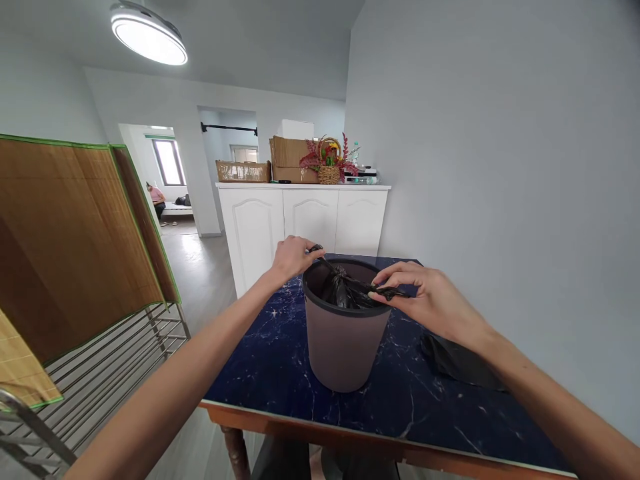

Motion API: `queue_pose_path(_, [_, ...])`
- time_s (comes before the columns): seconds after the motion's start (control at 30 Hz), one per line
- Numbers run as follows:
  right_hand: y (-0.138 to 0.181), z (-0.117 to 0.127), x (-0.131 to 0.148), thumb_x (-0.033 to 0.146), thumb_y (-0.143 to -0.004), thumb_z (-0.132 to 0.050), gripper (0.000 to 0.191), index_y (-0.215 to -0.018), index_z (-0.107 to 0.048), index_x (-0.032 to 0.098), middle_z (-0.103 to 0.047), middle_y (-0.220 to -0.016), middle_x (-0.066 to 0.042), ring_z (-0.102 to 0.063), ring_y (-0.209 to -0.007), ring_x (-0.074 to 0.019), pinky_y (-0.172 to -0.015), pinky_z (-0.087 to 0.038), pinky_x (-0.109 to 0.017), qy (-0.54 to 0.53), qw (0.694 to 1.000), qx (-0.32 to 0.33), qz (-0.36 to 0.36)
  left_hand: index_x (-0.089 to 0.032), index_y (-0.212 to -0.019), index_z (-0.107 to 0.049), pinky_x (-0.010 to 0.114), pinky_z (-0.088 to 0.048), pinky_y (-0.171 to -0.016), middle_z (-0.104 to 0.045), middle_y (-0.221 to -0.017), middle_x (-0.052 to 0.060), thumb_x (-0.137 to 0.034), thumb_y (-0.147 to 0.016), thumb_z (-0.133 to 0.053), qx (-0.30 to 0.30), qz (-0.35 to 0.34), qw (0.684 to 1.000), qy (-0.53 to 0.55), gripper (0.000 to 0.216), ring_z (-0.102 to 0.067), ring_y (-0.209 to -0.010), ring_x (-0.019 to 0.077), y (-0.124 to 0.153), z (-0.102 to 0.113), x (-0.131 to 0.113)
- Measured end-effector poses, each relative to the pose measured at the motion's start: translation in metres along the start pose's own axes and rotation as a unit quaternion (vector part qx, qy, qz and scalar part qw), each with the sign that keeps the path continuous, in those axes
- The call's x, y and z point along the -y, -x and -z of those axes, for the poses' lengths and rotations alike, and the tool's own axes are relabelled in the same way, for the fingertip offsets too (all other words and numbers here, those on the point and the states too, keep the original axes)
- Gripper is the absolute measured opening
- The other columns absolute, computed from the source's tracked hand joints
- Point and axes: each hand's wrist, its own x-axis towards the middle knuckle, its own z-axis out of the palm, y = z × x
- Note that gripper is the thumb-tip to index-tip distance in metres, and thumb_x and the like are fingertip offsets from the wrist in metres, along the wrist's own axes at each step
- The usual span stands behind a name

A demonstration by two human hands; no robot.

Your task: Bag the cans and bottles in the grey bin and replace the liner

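Observation:
A grey waste bin (343, 340) with a dark rim stands on a dark blue marble-patterned table (270, 373). A black bin bag (347, 290) sits bunched inside it. My left hand (293, 257) is closed, pinching one end of the bag at the bin's far left rim. My right hand (425, 293) is closed, pinching another end of the bag over the right rim. The bag is stretched between both hands.
Another black bag (457, 360) lies on the table by the right wall. A bamboo mat (75, 247) leans over a metal rack (115, 373) at left. A white cabinet (305, 223) behind carries cardboard boxes (290, 160) and a flower basket (329, 163). A person sits in the far room.

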Motion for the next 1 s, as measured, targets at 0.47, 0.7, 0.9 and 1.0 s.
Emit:
queue_pose_path(0.47, [-0.032, 0.011, -0.003, 0.059, -0.085, -0.076, 0.044, -0.114, -0.076, 0.026, -0.078, -0.115, -0.008, -0.071, -0.097, -0.026, -0.082, -0.056, -0.039, 0.04, 0.988, 0.091, -0.115, -0.018, -0.086, -0.084, 0.027, -0.046, -0.057, -0.078, -0.073, 0.005, -0.056, -0.097, -0.066, -0.026, -0.048, 0.979, 0.198, 0.043, -0.064, -0.059, 0.014, 0.029, 0.03, -0.042])
queue_pose_path(0.7, [-0.079, -0.038, 0.005, 0.041, -0.089, -0.073, 0.02, -0.08, -0.072, 0.023, -0.076, -0.083, -0.005, -0.065, -0.076, -0.023, -0.065, -0.043, -0.034, 0.059, 0.982, 0.158, -0.087, -0.02, -0.082, -0.082, 0.03, -0.051, -0.067, -0.08, -0.078, 0.004, -0.053, -0.1, -0.065, -0.036, -0.089, 0.973, 0.211, 0.041, -0.068, -0.065, 0.016, 0.041, 0.037, -0.061])
queue_pose_path(0.9, [-0.094, -0.002, -0.005, 0.057, -0.089, -0.071, 0.035, -0.089, -0.074, 0.022, -0.075, -0.087, -0.004, -0.066, -0.079, -0.0187, -0.067, -0.048, -0.03, -0.112, 0.982, 0.082, -0.132, -0.021, -0.133, -0.064, 0.035, -0.053, -0.093, -0.074, -0.124, 0.011, -0.055, -0.1, -0.064, -0.098, -0.041, 0.955, 0.277, 0.047, -0.07, -0.111, 0.0222, 0.052, 0.033, -0.038])
queue_pose_path(1.0, [-0.106, 0.029, -0.012, 0.051, -0.072, -0.087, 0.034, -0.086, -0.073, 0.023, -0.075, -0.087, -0.003, -0.068, -0.083, -0.0197, -0.072, -0.054, -0.031, -0.303, 0.94, -0.051, -0.152, -0.021, -0.129, -0.059, 0.038, -0.052, -0.098, -0.068, -0.131, 0.013, -0.056, -0.104, -0.058, -0.129, -0.002, 0.949, 0.288, 0.043, -0.066, -0.119, 0.0235, 0.065, 0.023, -0.029])
